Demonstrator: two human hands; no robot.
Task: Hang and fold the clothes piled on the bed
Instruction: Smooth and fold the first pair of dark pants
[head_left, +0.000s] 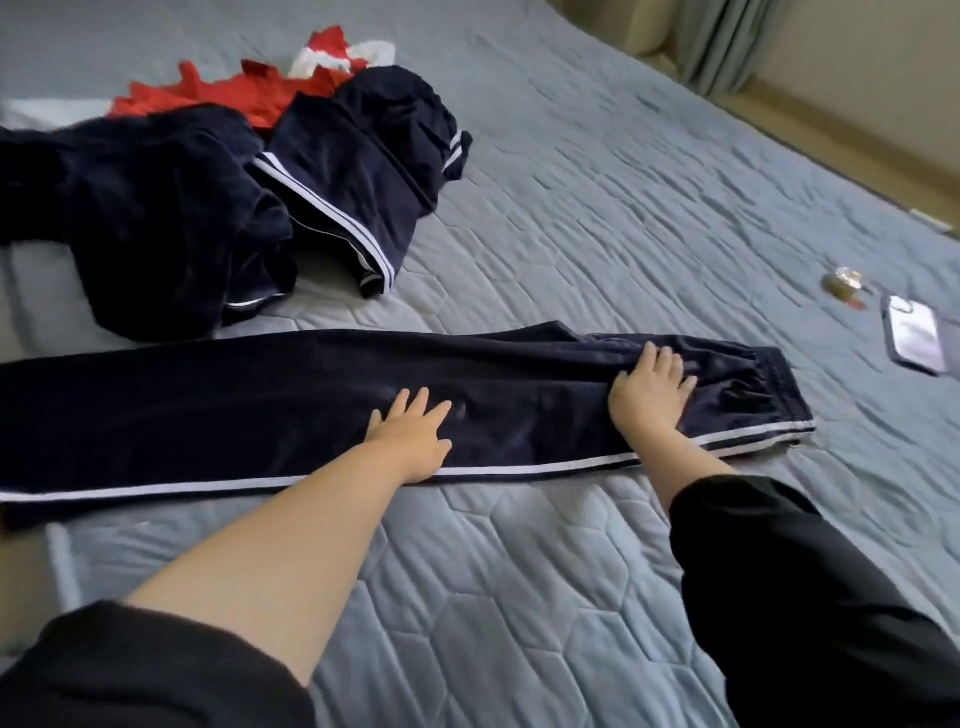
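- Navy track trousers (311, 410) with a white stripe along the near edge lie flat across the middle of the frame, legs folded one on the other, waistband toward the right.
- The left hand (410, 436) lies at centre frame, palm down on the trouser leg, fingers straight and spread, gripping nothing.
- The right hand (649, 395) presses flat on the trousers near the waistband, right of centre, fingers extended and slightly apart, nothing grasped.
- Both forearms are bare, with black sleeves (810, 597) pushed up at the lower corners of the frame.
- The grey-blue quilted bedcover (519, 597) fills most of the view.
- In the upper left sits the pile: a dark navy garment (156, 218) bunched up, and just beside it a second navy piece with white stripes (358, 171), loosely crumpled.
- Behind these, a red garment (249, 93) and some white fabric (363, 52) lie touching the navy pieces.
- At the right edge a phone (914, 338) lies on the cover, well apart from the trousers, with a small shiny object (844, 283) near it that is too blurred to identify.
- A curtain (722, 41) hangs in the upper right corner.
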